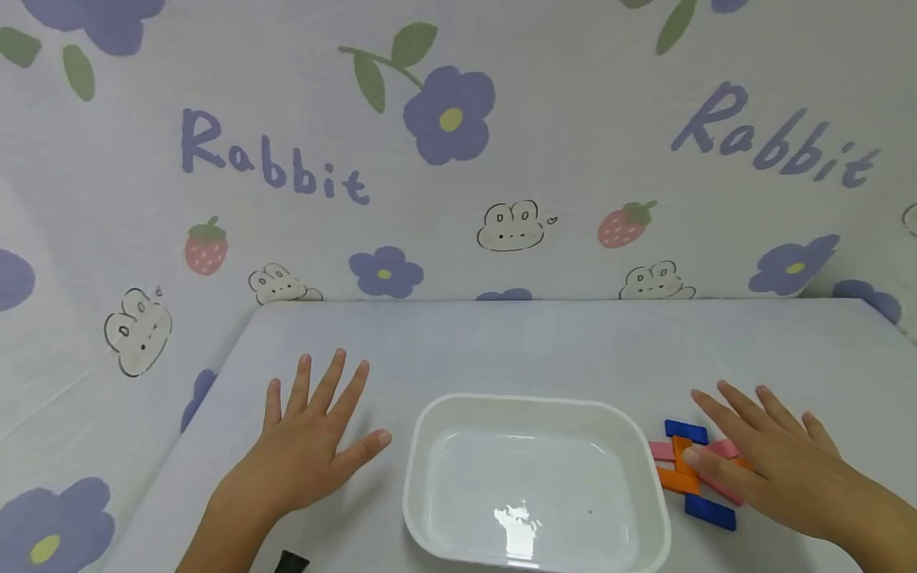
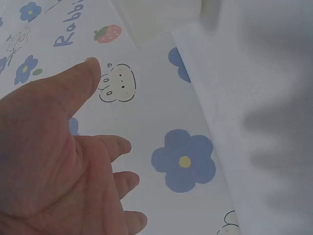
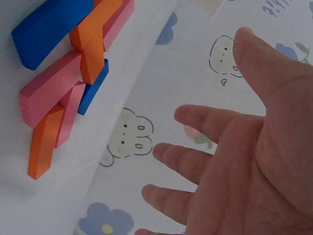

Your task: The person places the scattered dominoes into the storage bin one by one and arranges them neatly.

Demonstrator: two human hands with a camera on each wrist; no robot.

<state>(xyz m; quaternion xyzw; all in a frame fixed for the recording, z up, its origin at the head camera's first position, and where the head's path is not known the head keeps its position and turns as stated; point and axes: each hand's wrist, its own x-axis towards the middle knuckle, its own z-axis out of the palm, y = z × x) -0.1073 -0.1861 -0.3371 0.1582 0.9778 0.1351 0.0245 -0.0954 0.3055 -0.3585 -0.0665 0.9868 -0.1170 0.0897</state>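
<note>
My left hand [image 1: 304,458] is held with fingers spread, left of a white plastic tray [image 1: 533,485], and holds nothing. To the tray's right, my right hand [image 1: 781,469] has its fingers stretched out above a small pile of blue, orange and pink blocks and partly hides it in the head view. The right wrist view shows a blue block [image 3: 51,32], a pink block [image 3: 51,88] and an orange block [image 3: 45,144] lying close together, apart from the right hand's fingers. Nothing lies inside the tray.
All of this is on a white table [image 1: 344,326]. A small black object [image 1: 291,562] shows at the bottom edge, near the left forearm. Behind the table hangs a cloth [image 1: 559,143] printed with flowers, rabbits and strawberries.
</note>
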